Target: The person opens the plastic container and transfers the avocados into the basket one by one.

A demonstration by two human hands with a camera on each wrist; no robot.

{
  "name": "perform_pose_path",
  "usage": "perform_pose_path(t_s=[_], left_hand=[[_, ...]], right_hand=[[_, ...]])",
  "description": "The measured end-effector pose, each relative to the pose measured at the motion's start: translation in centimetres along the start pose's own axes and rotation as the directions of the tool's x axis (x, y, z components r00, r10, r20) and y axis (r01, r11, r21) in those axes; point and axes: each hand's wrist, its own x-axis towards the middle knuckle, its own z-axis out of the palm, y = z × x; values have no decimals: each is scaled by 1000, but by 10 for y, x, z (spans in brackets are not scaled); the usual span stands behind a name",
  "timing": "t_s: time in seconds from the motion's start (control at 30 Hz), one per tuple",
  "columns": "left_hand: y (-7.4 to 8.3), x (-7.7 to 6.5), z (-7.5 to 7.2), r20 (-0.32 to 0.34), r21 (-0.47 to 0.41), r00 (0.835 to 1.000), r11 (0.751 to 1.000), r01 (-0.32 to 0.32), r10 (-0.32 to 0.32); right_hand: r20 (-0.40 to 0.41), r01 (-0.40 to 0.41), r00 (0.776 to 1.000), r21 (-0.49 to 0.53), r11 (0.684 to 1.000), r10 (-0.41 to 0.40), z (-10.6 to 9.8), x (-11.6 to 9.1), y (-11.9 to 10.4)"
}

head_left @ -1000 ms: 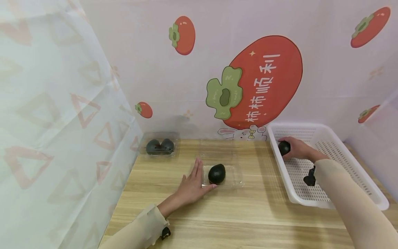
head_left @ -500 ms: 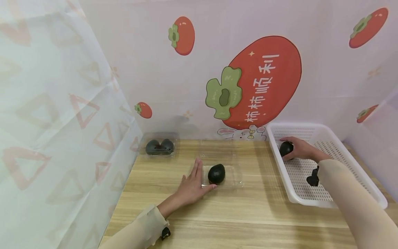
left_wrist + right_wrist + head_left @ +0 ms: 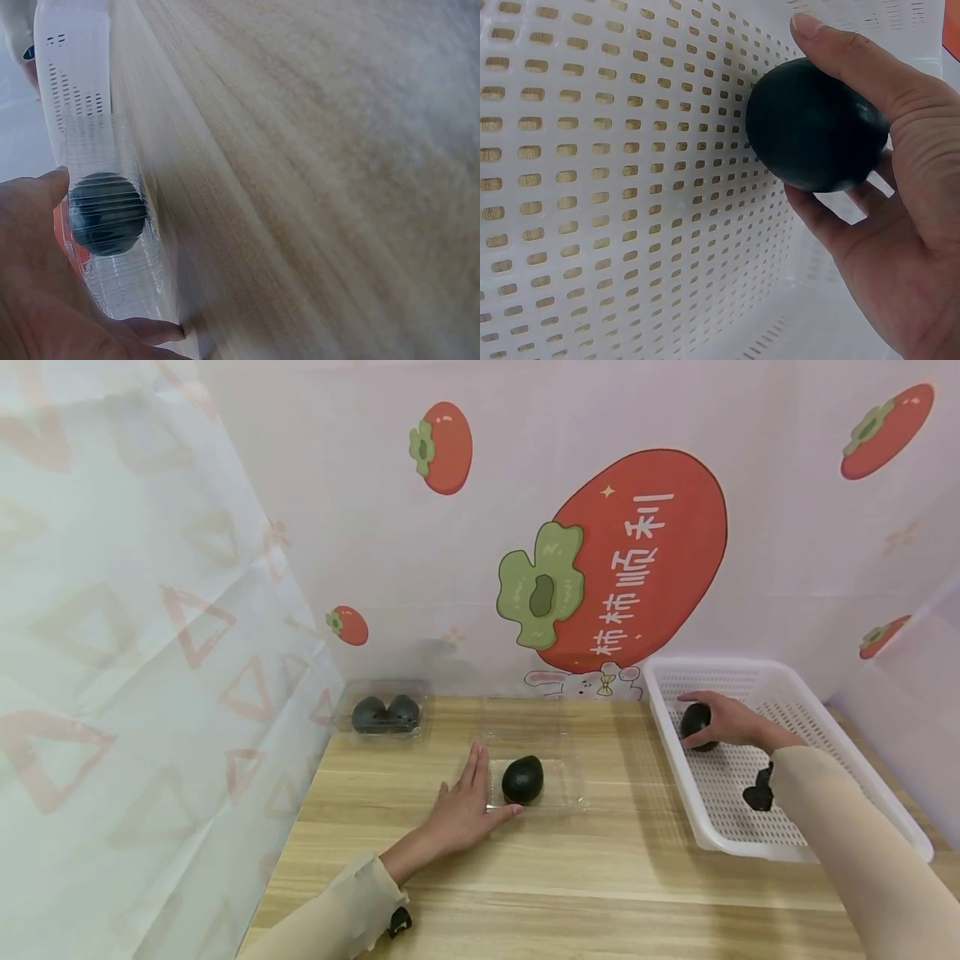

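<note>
My right hand (image 3: pixel 726 720) is inside the white basket (image 3: pixel 708 827), thumb and fingers curled round a dark avocado (image 3: pixel 696 725) near its left wall. The right wrist view shows that avocado (image 3: pixel 814 127) close over the perforated floor. With fingers stretched out, my left hand (image 3: pixel 463 810) rests along the left and front sides of a clear plastic box (image 3: pixel 564 785). Inside it sits a second dark avocado (image 3: pixel 522 779), seen through the ribbed plastic wall in the left wrist view. The box's lid (image 3: pixel 522 717) lies folded back behind it.
At the back left, another clear box (image 3: pixel 423 689) holds two avocados (image 3: pixel 386 714). A white printed sheet (image 3: pixel 375 510) hangs behind the wooden table (image 3: pixel 570 893), with more sheeting along both sides.
My right hand and the avocado in it have shifted slightly to the right, away from the basket's left wall. The left hand and the box beside it have stayed put.
</note>
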Motion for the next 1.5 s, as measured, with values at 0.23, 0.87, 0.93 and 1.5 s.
perform_pose_path(t_s=[0.23,0.87,0.93,1.5], left_hand=[[0,0,1,1,6,1000,1000,-1,1],[2,-1,-2,-6,2,1000,1000,2,-2],[2,-1,-1,-6,6,1000,1000,1,-1],[0,2,0,-14,5,1000,1000,0,0]], right_hand=[[-26,28,999,-24,999,-29,-2,-3,-2],[-50,31,998,-43,999,-33,-10,-5,-15],[-51,35,998,-46,998,-38,-12,-5,-17],[-124,72,989,-100,992,-84,-20,-8,-33]])
